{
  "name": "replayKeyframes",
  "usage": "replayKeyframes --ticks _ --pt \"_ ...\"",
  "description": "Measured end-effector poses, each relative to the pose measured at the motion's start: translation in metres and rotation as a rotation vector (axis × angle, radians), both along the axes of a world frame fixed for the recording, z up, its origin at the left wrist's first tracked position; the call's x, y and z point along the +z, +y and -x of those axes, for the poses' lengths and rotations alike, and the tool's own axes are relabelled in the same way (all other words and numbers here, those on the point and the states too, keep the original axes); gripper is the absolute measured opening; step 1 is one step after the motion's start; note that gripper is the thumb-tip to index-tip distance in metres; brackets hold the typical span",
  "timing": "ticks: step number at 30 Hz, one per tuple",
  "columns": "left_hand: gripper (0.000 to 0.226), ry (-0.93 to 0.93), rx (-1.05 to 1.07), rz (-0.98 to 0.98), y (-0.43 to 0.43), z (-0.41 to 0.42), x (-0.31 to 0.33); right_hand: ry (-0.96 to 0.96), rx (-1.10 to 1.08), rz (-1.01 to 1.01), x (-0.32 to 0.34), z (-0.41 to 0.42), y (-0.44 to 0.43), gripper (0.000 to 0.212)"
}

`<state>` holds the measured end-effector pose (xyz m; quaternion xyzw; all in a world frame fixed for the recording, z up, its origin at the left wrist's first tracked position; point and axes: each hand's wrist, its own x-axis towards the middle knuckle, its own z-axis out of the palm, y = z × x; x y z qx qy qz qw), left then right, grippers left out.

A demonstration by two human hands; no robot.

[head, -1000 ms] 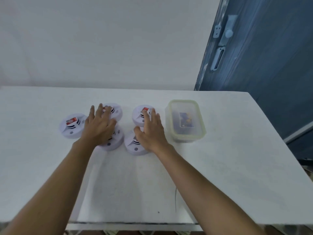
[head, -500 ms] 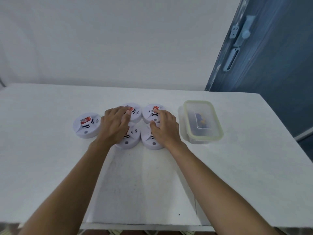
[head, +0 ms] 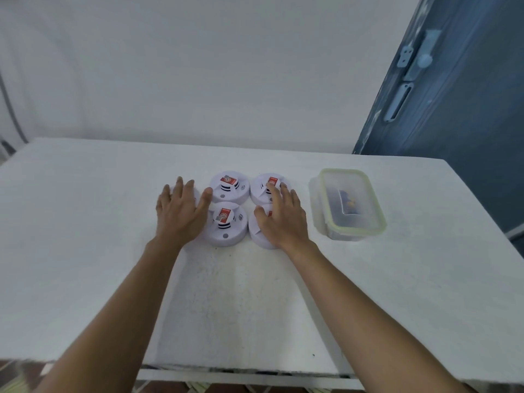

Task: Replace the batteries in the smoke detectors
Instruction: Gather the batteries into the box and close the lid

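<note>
white table (head: 85, 222) against a pale wall, a blue door (head: 453, 137) past its far corner, and a lidded clear container (head: 341, 171) standing on it, the marker for everything else.

four smoke detectors (head: 229, 187) show in a tight two-by-two block just left of the container, red-labelled tops up. the right hand (head: 283, 219) lies flat over the two nearest the container, fingers straight and spread, gripping nothing. the left hand (head: 178, 214) lies flat on the block's side away from the container, fingers also apart, thumb just beside the far detector's rim.

a second ago the group was looser, and a fifth detector sat alone, farthest from the container. no detector stands alone now. the left hand has slid outward from the middle of the group, so i judge the fifth is under its palm, though it is almost wholly hidden. the right hand has stayed where it was.

this reads as gathering the units, not opening them. every visible detector is closed, the container lid is on, and the batteries (head: 347, 202), dark shapes inside, are untouched. replacement proper has not begun.
</note>
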<state>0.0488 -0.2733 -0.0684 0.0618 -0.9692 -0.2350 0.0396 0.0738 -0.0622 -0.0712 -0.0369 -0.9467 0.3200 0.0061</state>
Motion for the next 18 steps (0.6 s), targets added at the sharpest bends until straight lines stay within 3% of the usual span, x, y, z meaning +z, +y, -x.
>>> replayKeyframes --ticks 6,10,14,18 --pt "0.087 0.017 -0.134 0.087 0.006 0.009 -0.011 -0.033 0.009 0.011 0.004 -0.001 0.000 0.066" --pt "0.064 0.010 -0.091 0.055 0.015 0.001 -0.001 0.020 0.041 0.044 0.014 -0.002 0.008 0.065" --pt "0.063 0.088 -0.169 0.186 0.034 -0.007 0.005 0.189 -0.067 -0.228 0.034 -0.003 0.034 0.047" --pt "0.083 0.055 -0.284 0.302 0.052 -0.009 0.005 -0.020 -0.228 -0.410 0.048 -0.002 0.077 0.055"
